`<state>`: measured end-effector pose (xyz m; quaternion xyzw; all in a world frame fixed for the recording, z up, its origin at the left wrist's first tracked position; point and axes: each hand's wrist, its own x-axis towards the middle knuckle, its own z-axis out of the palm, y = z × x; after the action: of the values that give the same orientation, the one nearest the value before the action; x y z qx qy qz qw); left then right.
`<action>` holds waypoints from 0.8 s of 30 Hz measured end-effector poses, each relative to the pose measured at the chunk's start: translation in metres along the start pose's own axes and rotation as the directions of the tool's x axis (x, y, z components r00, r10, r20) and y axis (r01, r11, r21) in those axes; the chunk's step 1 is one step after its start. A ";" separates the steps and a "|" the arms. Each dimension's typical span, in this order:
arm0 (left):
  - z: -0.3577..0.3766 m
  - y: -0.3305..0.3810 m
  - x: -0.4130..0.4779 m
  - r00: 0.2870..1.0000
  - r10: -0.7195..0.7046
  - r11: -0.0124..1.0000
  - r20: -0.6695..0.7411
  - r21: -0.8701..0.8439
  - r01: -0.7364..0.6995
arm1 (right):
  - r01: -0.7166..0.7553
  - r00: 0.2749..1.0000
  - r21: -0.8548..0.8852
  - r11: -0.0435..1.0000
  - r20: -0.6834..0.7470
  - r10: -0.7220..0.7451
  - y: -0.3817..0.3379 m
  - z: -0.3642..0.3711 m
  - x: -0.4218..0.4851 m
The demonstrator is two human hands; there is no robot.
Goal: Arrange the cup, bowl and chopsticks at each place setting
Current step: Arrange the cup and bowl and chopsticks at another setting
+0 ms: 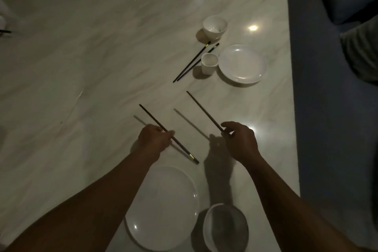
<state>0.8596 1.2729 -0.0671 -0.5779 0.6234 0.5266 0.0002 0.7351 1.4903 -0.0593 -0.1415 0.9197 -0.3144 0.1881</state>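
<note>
Nearest bowl [225, 229] and plate [163, 208] sit bottom centre, chopsticks not down yet.
Left hand [154, 139] fingers pinch one chopstick [163, 129], right hand [241, 141] another [204, 111], above the tabletop [81, 67]; mid-frame setting [242, 64] looks loosely arranged.

The scene is dim and slightly soft throughout, lit from overhead, with 3 small bright specular spots on the glossy pale marble-patterned table [81, 57], the clearest near its right edge. Hard shadows fall toward the lower left: each thin dark chopstick [204, 111] held above the surface casts a faint grey streak beside it, and the small white square ceramic cup [208, 63] and round white ceramic bowl [214, 26] throw dark patches. Wide-angle distortion bends the table edge, and the corners fall into near-black, blurred detail.
</note>
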 end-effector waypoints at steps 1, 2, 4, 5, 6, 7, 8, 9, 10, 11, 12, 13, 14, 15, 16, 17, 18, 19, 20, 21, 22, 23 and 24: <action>-0.003 0.007 -0.006 1.000 0.015 0.999 -0.017 -0.047 -0.016 | -0.024 0.999 0.034 0.999 -0.024 0.025 0.001 -0.003 -0.007; -0.006 0.015 -0.011 0.999 0.042 0.994 -0.023 -0.097 -0.044 | -0.045 0.998 0.082 0.996 -0.035 0.048 -0.001 -0.005 -0.016; -0.015 0.028 -0.020 0.995 0.092 0.974 -0.028 -0.203 -0.096 | -0.096 0.994 0.192 0.977 -0.025 0.102 -0.008 -0.005 -0.034; -0.022 0.032 -0.024 0.993 0.119 0.961 -0.022 -0.250 -0.121 | -0.119 0.992 0.230 0.966 -0.019 0.127 -0.013 -0.003 -0.044; -0.031 0.033 -0.027 0.989 0.150 0.949 -0.009 -0.279 -0.147 | -0.139 0.989 0.256 0.957 -0.014 0.147 -0.019 -0.001 -0.054; -0.040 0.034 -0.031 0.982 0.187 0.945 0.014 -0.276 -0.176 | -0.155 0.986 0.277 0.948 -0.011 0.164 -0.025 0.003 -0.063; -0.049 0.032 -0.034 0.974 0.223 0.947 0.049 -0.248 -0.205 | -0.167 0.984 0.288 0.943 -0.007 0.176 -0.031 0.008 -0.073; -0.058 0.028 -0.039 0.964 0.249 0.950 0.093 -0.217 -0.225 | -0.174 0.983 0.282 0.943 -0.002 0.182 -0.037 0.013 -0.083; -0.067 0.022 -0.043 0.956 0.257 0.954 0.138 -0.192 -0.229 | -0.179 0.983 0.258 0.949 0.007 0.183 -0.043 0.018 -0.094; -0.074 0.014 -0.047 0.951 0.249 0.960 0.184 -0.173 -0.218 | -0.183 0.983 0.235 0.955 0.022 0.183 -0.049 0.024 -0.105; -0.080 0.006 -0.051 0.946 0.235 0.967 0.225 -0.152 -0.204 | -0.186 0.983 0.214 0.959 0.044 0.181 -0.054 0.032 -0.117; -0.085 -0.003 -0.055 0.941 0.217 0.974 0.258 -0.121 -0.192 | -0.186 0.982 0.190 0.964 0.071 0.176 -0.059 0.039 -0.129; -0.090 -0.013 -0.060 0.937 0.202 0.979 0.286 -0.082 -0.186 | -0.189 0.980 0.165 0.968 0.101 0.174 -0.064 0.048 -0.140; -0.093 -0.022 -0.065 0.932 0.190 0.981 0.308 -0.035 -0.189 | -0.202 0.974 0.138 0.970 0.131 0.184 -0.067 0.057 -0.151; -0.096 -0.032 -0.069 0.927 0.180 0.981 0.328 0.013 -0.195 | -0.220 0.967 0.117 0.968 0.159 0.201 -0.069 0.067 -0.161; -0.098 -0.042 -0.073 0.923 0.173 0.977 0.344 0.055 -0.204 | -0.236 0.959 0.096 0.967 0.182 0.216 -0.069 0.078 -0.171; -0.099 -0.051 -0.077 0.917 0.170 0.973 0.360 0.089 -0.215 | -0.241 0.955 0.071 0.968 0.197 0.223 -0.069 0.088 -0.180; -0.099 -0.060 -0.080 0.910 0.174 0.965 0.377 0.118 -0.233 | -0.240 0.952 0.045 0.970 0.207 0.226 -0.069 0.098 -0.188; -0.098 -0.069 -0.082 0.902 0.185 0.954 0.390 0.147 -0.260 | -0.241 0.950 0.026 0.970 0.212 0.230 -0.068 0.107 -0.195; -0.098 -0.077 -0.084 0.895 0.200 0.942 0.400 0.172 -0.288 | -0.243 0.949 0.013 0.970 0.208 0.235 -0.066 0.115 -0.201; -0.098 -0.084 -0.087 0.890 0.215 0.931 0.403 0.190 -0.311 | -0.251 0.948 0.000 0.968 0.201 0.246 -0.066 0.121 -0.205; -0.098 -0.090 -0.088 0.886 0.231 0.919 0.401 0.210 -0.334 | -0.256 0.949 -0.010 0.967 0.189 0.254 -0.066 0.125 -0.209; -0.099 -0.095 -0.090 0.881 0.252 0.900 0.400 0.238 -0.365 | -0.261 0.950 -0.020 0.965 0.175 0.260 -0.067 0.129 -0.213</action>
<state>1.0184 1.2941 -0.0302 -0.3568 0.7714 0.5133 0.1188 0.9897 1.4524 -0.0570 -0.0459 0.9095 -0.2748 0.3087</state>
